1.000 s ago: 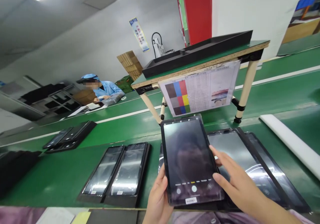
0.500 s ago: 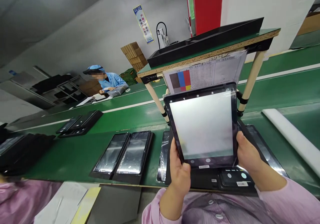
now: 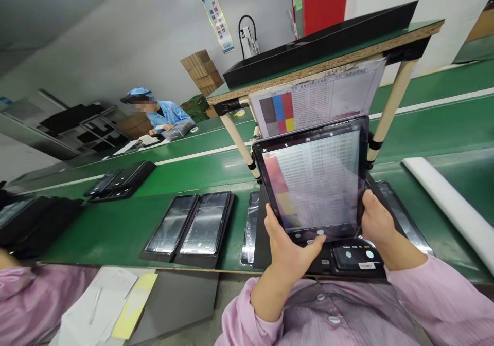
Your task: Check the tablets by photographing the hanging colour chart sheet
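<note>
I hold a black tablet (image 3: pixel 314 179) upright in front of me with both hands. Its lit screen shows a camera picture of the printed colour chart sheet (image 3: pixel 316 102) that hangs from the small raised table (image 3: pixel 328 60) behind it. My left hand (image 3: pixel 287 251) grips the tablet's lower left corner, thumb reaching along the bottom bezel. My right hand (image 3: pixel 376 222) is closed on the lower right edge. Under the tablet, more tablets (image 3: pixel 355 256) lie flat in a black tray on the green belt (image 3: pixel 116 228).
Two tablets in a black tray (image 3: pixel 191 230) lie left of my hands, another tray (image 3: pixel 119 181) farther back left. A white roll (image 3: pixel 451 210) lies at right. A long black tray (image 3: pixel 320 42) tops the raised table. A seated person in blue (image 3: pixel 160 117) works far left. Papers (image 3: pixel 110 305) lie near me.
The flat tablet with a dark screen was lifted upright with both hands. Its screen went white, then showed the chart. My left thumb has moved onto the bottom bezel.
</note>
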Action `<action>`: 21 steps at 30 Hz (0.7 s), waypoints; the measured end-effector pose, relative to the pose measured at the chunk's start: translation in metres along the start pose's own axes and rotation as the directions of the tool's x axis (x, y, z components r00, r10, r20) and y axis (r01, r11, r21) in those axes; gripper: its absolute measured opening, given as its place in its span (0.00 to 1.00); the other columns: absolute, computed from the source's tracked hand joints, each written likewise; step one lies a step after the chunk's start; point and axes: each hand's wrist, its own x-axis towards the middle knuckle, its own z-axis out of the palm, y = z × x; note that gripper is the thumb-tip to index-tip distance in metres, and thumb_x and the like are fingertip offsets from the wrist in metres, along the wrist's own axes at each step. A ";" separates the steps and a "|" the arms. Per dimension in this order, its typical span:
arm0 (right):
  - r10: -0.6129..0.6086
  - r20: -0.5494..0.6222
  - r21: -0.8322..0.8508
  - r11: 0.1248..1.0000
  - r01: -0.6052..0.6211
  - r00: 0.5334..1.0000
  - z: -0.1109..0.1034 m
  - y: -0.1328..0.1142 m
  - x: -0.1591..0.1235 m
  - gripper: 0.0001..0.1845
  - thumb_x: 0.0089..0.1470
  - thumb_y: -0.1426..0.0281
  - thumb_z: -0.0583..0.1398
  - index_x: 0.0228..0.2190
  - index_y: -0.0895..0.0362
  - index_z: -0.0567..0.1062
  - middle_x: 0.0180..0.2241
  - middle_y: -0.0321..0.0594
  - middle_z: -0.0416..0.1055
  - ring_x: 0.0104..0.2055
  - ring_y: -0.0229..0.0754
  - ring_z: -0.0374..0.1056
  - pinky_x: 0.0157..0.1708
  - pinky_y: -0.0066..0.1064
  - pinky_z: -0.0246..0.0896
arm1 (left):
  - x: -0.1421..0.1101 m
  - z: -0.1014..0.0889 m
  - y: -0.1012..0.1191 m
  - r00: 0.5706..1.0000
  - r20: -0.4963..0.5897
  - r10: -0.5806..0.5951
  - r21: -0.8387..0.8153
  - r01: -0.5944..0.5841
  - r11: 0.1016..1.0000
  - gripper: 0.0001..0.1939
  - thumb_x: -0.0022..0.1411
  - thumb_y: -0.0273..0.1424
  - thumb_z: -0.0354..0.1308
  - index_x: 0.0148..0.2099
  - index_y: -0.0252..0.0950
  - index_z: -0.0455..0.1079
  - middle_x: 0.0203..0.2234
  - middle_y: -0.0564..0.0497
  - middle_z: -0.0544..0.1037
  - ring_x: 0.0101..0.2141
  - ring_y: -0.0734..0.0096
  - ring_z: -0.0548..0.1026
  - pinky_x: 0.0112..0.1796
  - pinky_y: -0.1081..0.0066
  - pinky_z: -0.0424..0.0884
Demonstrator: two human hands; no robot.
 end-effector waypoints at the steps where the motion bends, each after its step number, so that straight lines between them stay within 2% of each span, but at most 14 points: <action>1: -0.007 0.004 0.007 1.000 0.007 1.000 0.000 -0.001 0.000 0.29 0.53 0.39 0.60 0.26 0.53 0.77 0.30 0.42 0.77 0.53 0.53 0.71 0.55 0.45 0.68 | 0.000 0.001 0.000 1.000 -0.004 -0.004 0.006 0.004 1.000 0.68 0.39 0.42 0.73 0.72 0.34 0.35 0.64 0.29 0.53 0.63 0.35 0.58 0.56 0.41 0.65; 5: -0.016 0.017 0.024 1.000 0.016 1.000 0.001 0.000 0.000 0.27 0.54 0.41 0.61 0.26 0.52 0.77 0.33 0.41 0.78 0.53 0.52 0.71 0.55 0.45 0.69 | 0.003 0.000 -0.001 0.999 -0.013 0.053 0.038 -0.052 0.998 0.67 0.42 0.42 0.72 0.72 0.34 0.33 0.63 0.28 0.54 0.63 0.34 0.58 0.55 0.40 0.64; 9: -0.007 0.037 0.033 0.999 0.006 0.999 0.001 0.001 0.000 0.28 0.55 0.41 0.60 0.28 0.53 0.78 0.31 0.41 0.78 0.52 0.52 0.71 0.54 0.44 0.70 | 0.005 -0.004 -0.001 0.992 -0.007 0.128 0.052 -0.127 0.990 0.68 0.43 0.46 0.71 0.73 0.34 0.30 0.63 0.28 0.53 0.64 0.32 0.55 0.56 0.37 0.62; 16: 0.035 0.087 0.038 0.999 -0.038 0.996 0.000 0.004 -0.001 0.29 0.56 0.40 0.58 0.31 0.53 0.78 0.31 0.41 0.77 0.50 0.53 0.72 0.51 0.46 0.72 | 0.004 -0.001 -0.007 0.992 -0.046 0.118 0.001 -0.118 0.993 0.67 0.45 0.54 0.68 0.73 0.33 0.32 0.66 0.27 0.49 0.67 0.32 0.49 0.60 0.35 0.54; 19: 0.051 0.102 0.032 0.998 -0.054 0.994 0.000 0.004 -0.001 0.30 0.56 0.39 0.57 0.32 0.53 0.78 0.32 0.41 0.78 0.50 0.53 0.73 0.51 0.47 0.72 | 0.004 -0.001 -0.014 0.996 -0.028 0.089 -0.148 -0.092 0.985 0.64 0.48 0.54 0.67 0.73 0.33 0.35 0.68 0.28 0.47 0.68 0.36 0.49 0.62 0.40 0.52; 21: 0.055 0.114 0.020 0.998 -0.058 0.992 0.000 0.003 -0.003 0.31 0.57 0.39 0.56 0.33 0.53 0.79 0.33 0.42 0.78 0.49 0.53 0.73 0.51 0.47 0.72 | 0.005 -0.003 -0.020 0.999 0.013 0.033 -0.382 -0.026 0.924 0.56 0.56 0.52 0.63 0.73 0.34 0.38 0.69 0.30 0.49 0.67 0.42 0.53 0.63 0.46 0.54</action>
